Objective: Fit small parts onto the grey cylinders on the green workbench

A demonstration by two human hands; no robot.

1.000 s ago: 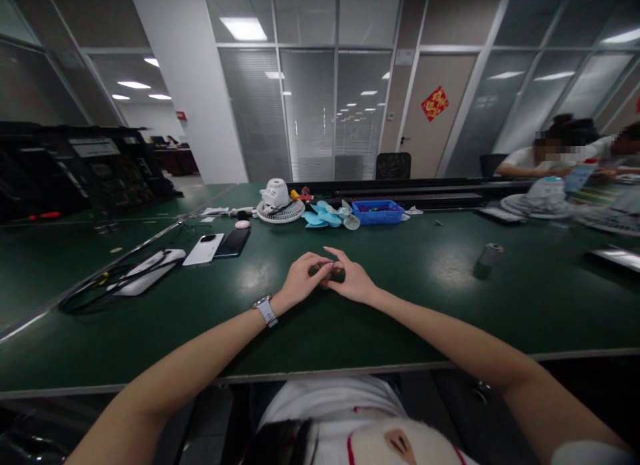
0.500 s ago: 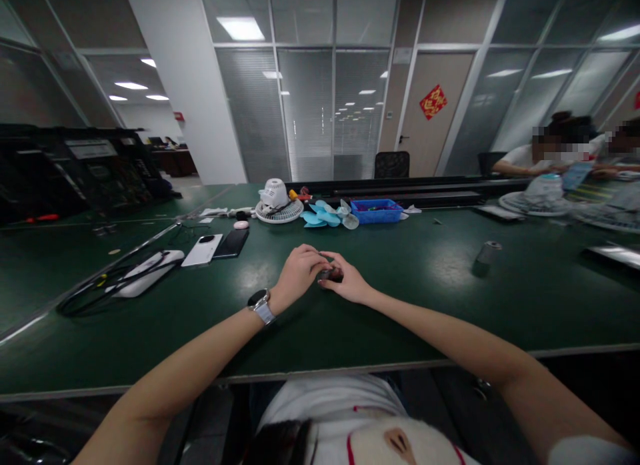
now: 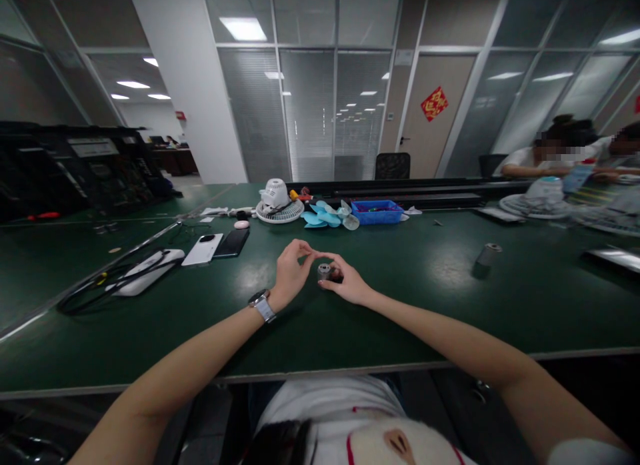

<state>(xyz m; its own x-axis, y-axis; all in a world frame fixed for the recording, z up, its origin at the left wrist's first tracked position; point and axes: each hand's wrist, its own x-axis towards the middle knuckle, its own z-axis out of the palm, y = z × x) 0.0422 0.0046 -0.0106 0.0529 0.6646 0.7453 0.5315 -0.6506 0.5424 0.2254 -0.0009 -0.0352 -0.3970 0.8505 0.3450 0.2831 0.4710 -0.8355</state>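
The small silver-and-dark cylindrical metal part (image 3: 325,272) stands upright on the dark green table (image 3: 410,298), long axis vertical, at centre. The right hand (image 3: 347,278) holds it at its base, grip clamped around its lower, darker portion. The left hand (image 3: 290,273) is raised just left of and above the part, thumb and forefinger pinched together at the tips; whether anything lies between them cannot be told. The part thus lies immediately right of and below the left pinch.
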